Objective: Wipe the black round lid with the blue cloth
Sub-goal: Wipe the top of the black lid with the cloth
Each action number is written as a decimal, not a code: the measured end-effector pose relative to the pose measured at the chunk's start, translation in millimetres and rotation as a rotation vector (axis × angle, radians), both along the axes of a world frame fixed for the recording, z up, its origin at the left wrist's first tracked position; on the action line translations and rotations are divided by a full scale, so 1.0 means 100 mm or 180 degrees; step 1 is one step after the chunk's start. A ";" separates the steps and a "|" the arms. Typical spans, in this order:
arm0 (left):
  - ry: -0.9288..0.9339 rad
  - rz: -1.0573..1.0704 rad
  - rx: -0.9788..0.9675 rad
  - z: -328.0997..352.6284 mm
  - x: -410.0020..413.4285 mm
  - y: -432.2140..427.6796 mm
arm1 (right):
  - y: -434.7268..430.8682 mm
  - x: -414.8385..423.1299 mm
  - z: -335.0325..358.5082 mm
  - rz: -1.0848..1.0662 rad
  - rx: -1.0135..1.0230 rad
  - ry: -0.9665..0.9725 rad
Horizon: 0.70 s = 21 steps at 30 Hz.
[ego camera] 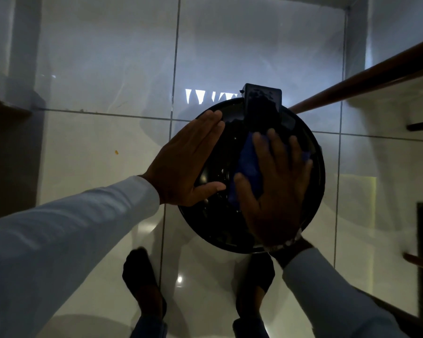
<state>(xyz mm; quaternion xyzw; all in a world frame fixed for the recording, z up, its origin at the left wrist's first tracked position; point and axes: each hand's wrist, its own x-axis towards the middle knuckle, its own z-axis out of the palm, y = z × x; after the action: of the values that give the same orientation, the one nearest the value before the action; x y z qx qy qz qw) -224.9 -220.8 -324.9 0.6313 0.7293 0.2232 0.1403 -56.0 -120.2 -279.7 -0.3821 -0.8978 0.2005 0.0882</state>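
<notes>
Right hand [274, 184] flat, pressing blue cloth [248, 162] on black round lid [313, 191] (left hand [183, 164] steadying rim).

- The left hand [186, 162] lies flat with the fingers straight and together, pointing to 1 o'clock, the thumb spread toward 3 o'clock.
- Its forearm, in a pale sleeve, reaches in from 8 o'clock.
- The right hand [276, 189] is spread flat, palm down, fingers fanned toward 12 o'clock.
- The right wrist carries a band, and its sleeved forearm enters from 5 o'clock.
</notes>
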 end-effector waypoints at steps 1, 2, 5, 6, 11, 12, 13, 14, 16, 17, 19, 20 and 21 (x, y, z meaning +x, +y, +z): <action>-0.0003 -0.0018 -0.0003 0.01 0.00 0.00 | -0.06 0.09 -0.01 0.0258 0.0036 -0.0090; 0.0008 -0.0042 -0.0017 0.03 0.00 0.00 | -0.11 0.22 -0.01 0.0444 0.0068 -0.0165; 0.0039 -0.0047 -0.0074 0.04 0.00 -0.01 | -0.02 0.44 0.02 0.0329 0.0007 -0.0199; 0.0046 -0.0037 -0.0064 0.04 0.01 -0.01 | 0.05 0.40 0.02 0.0142 -0.0028 -0.0144; 0.0031 -0.0049 0.0047 0.02 0.00 0.00 | 0.23 -0.24 0.00 -0.0040 0.0006 0.0062; -0.0010 -0.0049 0.0067 0.01 0.00 0.00 | 0.20 -0.29 -0.01 0.0135 0.0050 0.0031; -0.0057 -0.0051 0.0080 0.01 0.00 0.00 | 0.16 -0.27 -0.02 0.0308 0.0071 0.0005; -0.0086 -0.0056 0.0090 0.01 0.01 0.00 | 0.11 -0.19 -0.03 0.0443 0.0064 -0.0008; -0.0056 -0.0068 0.0075 0.00 0.00 0.00 | 0.06 0.01 -0.03 0.0582 0.0031 0.0012; -0.0016 -0.0084 0.0065 0.00 -0.01 0.00 | 0.07 0.09 -0.03 0.0594 0.0016 0.0020; 0.0029 -0.0125 0.0082 -0.02 -0.01 0.00 | 0.15 0.11 -0.03 0.0524 -0.0023 0.0064; 0.0019 -0.0153 0.0100 -0.03 -0.01 0.00 | 0.20 0.05 -0.03 0.0453 -0.0054 0.0107; -0.0001 -0.0189 0.0114 -0.04 -0.02 0.00 | 0.23 -0.03 -0.03 0.0386 -0.0077 0.0147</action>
<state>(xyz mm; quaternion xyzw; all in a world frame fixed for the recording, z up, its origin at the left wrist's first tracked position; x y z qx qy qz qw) -226.7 -220.9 -329.1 0.6551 0.7062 0.2320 0.1357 -59.2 -97.4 -282.8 -0.3234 -0.9145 0.2251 0.0919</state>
